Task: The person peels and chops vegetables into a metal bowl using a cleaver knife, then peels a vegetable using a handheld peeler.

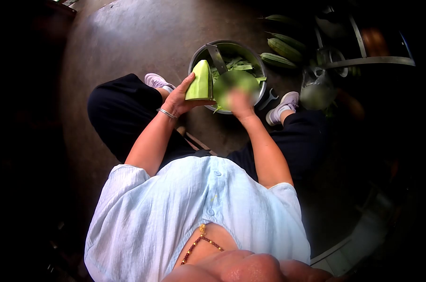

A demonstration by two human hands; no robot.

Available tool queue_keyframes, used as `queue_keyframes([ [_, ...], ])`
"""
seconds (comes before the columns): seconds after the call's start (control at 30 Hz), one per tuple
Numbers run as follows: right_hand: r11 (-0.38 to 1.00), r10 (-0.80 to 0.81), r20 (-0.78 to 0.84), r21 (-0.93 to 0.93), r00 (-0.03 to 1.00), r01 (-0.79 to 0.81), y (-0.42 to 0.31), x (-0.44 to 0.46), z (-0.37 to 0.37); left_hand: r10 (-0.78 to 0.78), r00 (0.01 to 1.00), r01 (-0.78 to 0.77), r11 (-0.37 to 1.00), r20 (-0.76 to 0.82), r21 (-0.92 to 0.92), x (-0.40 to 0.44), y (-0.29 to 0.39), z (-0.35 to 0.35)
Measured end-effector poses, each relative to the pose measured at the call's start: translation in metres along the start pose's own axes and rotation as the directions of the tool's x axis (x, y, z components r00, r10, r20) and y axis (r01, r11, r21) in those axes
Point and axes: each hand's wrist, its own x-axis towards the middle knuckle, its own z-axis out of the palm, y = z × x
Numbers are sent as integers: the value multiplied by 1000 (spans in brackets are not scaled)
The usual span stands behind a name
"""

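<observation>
My left hand [182,97] is closed around a thick, pale green piece of peeled gourd [199,84], held upright at the near left rim of a metal basin [192,66]. My right hand [240,102] is over the basin's near right side, its fingers smeared by a round blur. The broad metal blade of a knife [215,58] points up and left, running into that blur in line with my right hand; its handle cannot be seen. Green peel strips [238,64] lie inside the basin.
Several whole striped green gourds [283,49] lie on the dark floor [128,33] beyond the basin to the right. A plastic bag [316,89] stands near my right shoe [283,107], below a metal-framed rack [370,61]. A grey tool-like object [268,99] lies beside the basin.
</observation>
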Motion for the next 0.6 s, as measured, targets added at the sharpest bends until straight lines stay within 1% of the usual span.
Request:
queue_keyframes([
  [0.03,1000,-19,7,23,1000,19,-16,0,-8,0,1000,0,1000,-12,28,1,2,-2],
  [0.07,998,-37,12,47,999,36,-32,1,-17,18,999,-18,1000,-28,10,1,3,-3],
  [0.1,985,-175,-36,-18,984,174,-53,3,-32,34,999,-34,999,-43,-10,2,4,-4],
  [0.13,948,-312,-75,-90,947,306,-76,8,-50,50,997,-52,998,-57,-29,4,5,-6],
  [0.17,889,-446,-104,-167,889,427,-89,10,-57,60,995,-69,990,-76,-123,10,5,-12],
  [0.23,840,-509,-172,-313,844,443,-87,7,-46,74,990,-107,946,-117,-306,20,7,-24],
  [0.27,811,-540,-201,-382,817,443,-87,5,-41,51,999,-51,979,-1,-196,19,12,-33],
  [0.3,796,-569,-207,-382,796,470,-90,5,-40,5,996,-18,990,-94,-140,34,14,-58],
  [0.37,763,-622,-219,-385,752,519,-96,7,-43,117,993,-114,977,5,-180,50,4,-84],
  [0.47,808,-502,-45,-382,864,449,-97,-4,-47,67,998,-69,981,-20,-184,54,3,-85],
  [0.57,806,-507,-24,-369,862,463,-96,-4,-45,69,995,-81,980,-73,-183,51,0,-80],
  [0.6,803,-549,-111,-347,829,485,-105,-1,-53,37,999,-42,980,-31,-194,51,1,-82],
])
